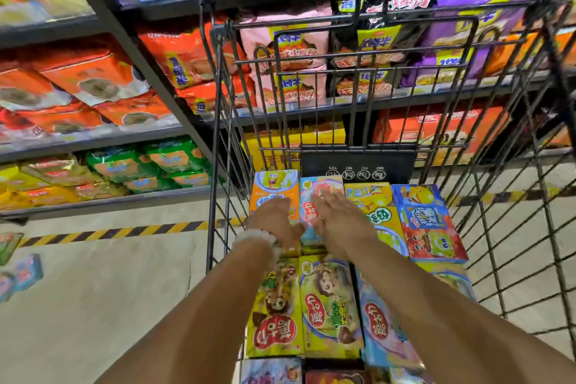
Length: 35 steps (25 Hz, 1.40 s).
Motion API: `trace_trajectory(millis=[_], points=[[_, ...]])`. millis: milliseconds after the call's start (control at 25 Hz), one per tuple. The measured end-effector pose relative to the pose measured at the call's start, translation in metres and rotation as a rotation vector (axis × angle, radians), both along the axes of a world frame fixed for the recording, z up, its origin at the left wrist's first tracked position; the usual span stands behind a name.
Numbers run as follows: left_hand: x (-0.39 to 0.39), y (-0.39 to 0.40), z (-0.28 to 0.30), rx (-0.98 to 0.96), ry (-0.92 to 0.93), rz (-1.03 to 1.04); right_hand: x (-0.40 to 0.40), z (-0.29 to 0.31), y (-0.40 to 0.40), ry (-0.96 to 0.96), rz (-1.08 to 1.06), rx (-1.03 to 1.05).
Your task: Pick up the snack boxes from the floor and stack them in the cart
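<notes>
Both my arms reach down into the black wire cart. My left hand lies flat on an orange snack box in the far row, fingers apart. My right hand rests flat on the pink-and-blue box beside it, fingers spread. Neither hand grips anything. Further right in that row lie a yellow box and a blue-and-red box. Closer to me lie a yellow box, a green-yellow box and a light blue box. All lie flat, side by side.
Blue snack boxes lie on the pale floor at the far left. A yellow-black hazard stripe runs along the floor before the stocked shelves. The cart's folded seat flap stands behind the far row.
</notes>
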<state>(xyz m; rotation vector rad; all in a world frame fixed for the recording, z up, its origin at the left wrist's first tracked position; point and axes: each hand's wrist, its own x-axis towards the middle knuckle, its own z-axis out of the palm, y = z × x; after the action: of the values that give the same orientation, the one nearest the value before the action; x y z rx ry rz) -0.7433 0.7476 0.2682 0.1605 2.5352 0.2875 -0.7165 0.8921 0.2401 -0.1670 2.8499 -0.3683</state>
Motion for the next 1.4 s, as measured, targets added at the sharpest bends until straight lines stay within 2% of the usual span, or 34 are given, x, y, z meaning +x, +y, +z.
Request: trace_trajectory(millis=[120,240,360,520,760,1000,1160,1400], points=[[-0.002,0.002,0.044,0.173,0.062,0.068,0.016,0.036,0.006,0.098,-0.083,-0.072],[0.018,-0.012,0.111,0.275,0.341,-0.068,0.044,0.093,0.011,0.126,-0.087,-0.08],[0.046,-0.045,0.173,0.225,0.577,-0.121,0.071,0.168,0.009,0.216,-0.126,-0.064],[0.097,-0.103,0.247,0.122,0.769,-0.105,0.122,0.262,-0.011,0.43,-0.142,-0.03],[0.177,-0.197,0.328,0.079,0.9,-0.025,0.205,0.35,-0.06,0.576,-0.093,0.032],[0.269,-0.257,0.353,-0.005,0.973,0.118,0.269,0.374,-0.085,0.622,-0.022,0.099],[0.336,-0.264,0.342,-0.076,1.004,0.231,0.301,0.381,-0.087,0.661,0.046,0.122],[0.426,-0.266,0.323,-0.236,0.97,0.289,0.34,0.371,-0.103,0.654,0.175,0.084]])
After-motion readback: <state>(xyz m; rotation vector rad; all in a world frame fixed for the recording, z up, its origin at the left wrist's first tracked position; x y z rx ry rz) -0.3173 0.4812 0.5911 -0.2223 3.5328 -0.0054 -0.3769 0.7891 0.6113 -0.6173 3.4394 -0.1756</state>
